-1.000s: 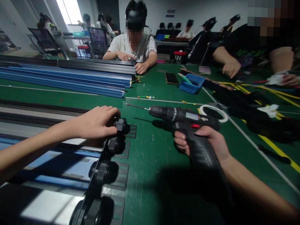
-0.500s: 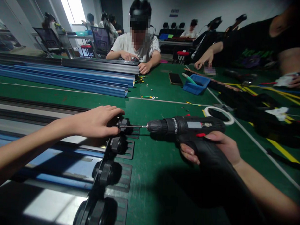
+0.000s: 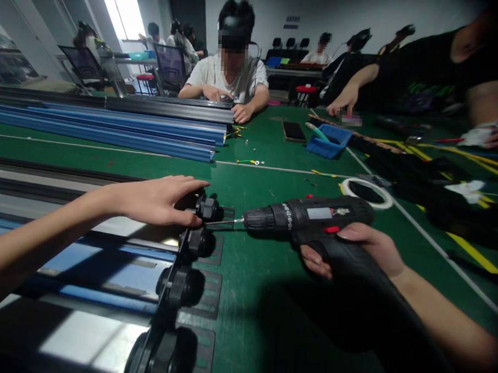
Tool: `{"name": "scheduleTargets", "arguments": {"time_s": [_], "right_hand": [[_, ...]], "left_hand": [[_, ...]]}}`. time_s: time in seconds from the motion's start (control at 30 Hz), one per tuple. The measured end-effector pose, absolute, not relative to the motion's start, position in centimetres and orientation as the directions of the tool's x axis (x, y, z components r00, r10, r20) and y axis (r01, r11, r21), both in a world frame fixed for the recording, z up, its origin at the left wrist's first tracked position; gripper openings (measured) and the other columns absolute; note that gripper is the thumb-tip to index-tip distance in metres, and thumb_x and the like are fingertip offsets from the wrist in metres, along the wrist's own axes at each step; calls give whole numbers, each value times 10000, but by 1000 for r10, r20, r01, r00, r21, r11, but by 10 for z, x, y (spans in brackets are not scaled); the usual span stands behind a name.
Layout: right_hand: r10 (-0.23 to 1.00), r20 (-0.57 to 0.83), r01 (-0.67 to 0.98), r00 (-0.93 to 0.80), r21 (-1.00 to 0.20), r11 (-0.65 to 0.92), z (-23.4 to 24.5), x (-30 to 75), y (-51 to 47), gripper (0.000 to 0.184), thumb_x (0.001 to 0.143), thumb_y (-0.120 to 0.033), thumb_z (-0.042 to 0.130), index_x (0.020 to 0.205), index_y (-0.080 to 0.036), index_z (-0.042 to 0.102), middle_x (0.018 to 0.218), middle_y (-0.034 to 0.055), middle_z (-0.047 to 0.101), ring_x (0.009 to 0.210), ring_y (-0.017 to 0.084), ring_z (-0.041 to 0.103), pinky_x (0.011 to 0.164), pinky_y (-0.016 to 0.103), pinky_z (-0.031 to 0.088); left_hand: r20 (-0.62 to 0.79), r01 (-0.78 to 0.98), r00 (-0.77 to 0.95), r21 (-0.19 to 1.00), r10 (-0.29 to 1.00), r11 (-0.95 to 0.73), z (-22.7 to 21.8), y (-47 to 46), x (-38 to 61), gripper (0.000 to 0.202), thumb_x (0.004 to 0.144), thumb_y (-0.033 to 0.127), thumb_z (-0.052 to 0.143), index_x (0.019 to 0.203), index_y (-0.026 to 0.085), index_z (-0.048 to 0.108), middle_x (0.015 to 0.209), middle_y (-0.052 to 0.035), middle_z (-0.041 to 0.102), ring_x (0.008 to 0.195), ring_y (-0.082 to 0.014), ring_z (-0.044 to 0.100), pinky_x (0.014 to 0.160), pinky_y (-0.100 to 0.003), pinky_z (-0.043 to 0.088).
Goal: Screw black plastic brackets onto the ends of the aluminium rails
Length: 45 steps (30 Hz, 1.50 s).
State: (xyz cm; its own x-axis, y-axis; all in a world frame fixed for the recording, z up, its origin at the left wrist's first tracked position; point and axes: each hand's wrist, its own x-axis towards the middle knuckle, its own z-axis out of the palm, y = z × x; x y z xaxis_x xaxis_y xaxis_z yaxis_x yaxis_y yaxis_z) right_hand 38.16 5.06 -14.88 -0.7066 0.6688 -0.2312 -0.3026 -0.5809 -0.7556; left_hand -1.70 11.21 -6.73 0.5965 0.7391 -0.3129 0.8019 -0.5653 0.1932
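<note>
My right hand (image 3: 372,248) grips drill (image 3: 270,217), bit (image 3: 225,223) beside far black fitting (image 3: 209,208); left hand (image 3: 161,202) there too, likely for steadiness, can't tell whether closed.

A phone (image 3: 294,132) lies beside a blue tray (image 3: 324,149).

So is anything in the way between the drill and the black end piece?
Maybe the thumb of the left hand: it sits close by the tip of the bit, and I can't tell whether they touch. Nothing else visible stands between the drill and the black end piece.
</note>
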Motion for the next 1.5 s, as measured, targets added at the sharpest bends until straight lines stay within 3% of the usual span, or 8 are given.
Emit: {"name": "scheduleTargets", "arguments": {"time_s": [0.17, 0.57, 1.23, 1.5], "right_hand": [[649, -247, -288, -720, -745, -602, -152, 382, 50, 434, 858, -382, 633, 1042, -13, 769, 949, 175, 700, 836, 243, 702, 771, 289, 568], [635, -238, -285, -735, -742, -607, -149, 377, 48, 406, 828, -352, 651, 1005, -16, 796, 933, 167, 712, 819, 220, 711, 767, 263, 592], [635, -242, -247, -734, -775, -581, -151, 377, 49, 409, 826, -359, 676, 1012, -12, 789, 942, 167, 709, 809, 206, 701, 758, 257, 592], [636, -248, -243, -730, -777, -581, -151, 376, 50, 389, 820, -355, 689, 1007, -33, 801, 936, 161, 714, 797, 211, 705, 739, 257, 596]], "left_hand": [[-334, 809, 587, 205, 738, -551, -63, 111, -15, 865, 980, 633, 462, 1673, 158, 256, 1713, -145, 323, 1553, -318, 366, 1303, -442, 298], [-356, 820, 571, 210, 740, -532, -63, 109, -15, 861, 978, 633, 445, 1671, 159, 258, 1728, -138, 291, 1578, -326, 322, 1316, -462, 275], [-319, 810, 586, 205, 745, -549, -64, 109, -13, 844, 979, 635, 453, 1654, 151, 302, 1699, -147, 350, 1542, -322, 387, 1297, -444, 324], [-365, 800, 594, 357, 717, -482, -53, 118, -32, 884, 930, 704, 582, 1656, 269, 328, 1670, -84, 428, 1465, -296, 506, 1212, -359, 432]]}}
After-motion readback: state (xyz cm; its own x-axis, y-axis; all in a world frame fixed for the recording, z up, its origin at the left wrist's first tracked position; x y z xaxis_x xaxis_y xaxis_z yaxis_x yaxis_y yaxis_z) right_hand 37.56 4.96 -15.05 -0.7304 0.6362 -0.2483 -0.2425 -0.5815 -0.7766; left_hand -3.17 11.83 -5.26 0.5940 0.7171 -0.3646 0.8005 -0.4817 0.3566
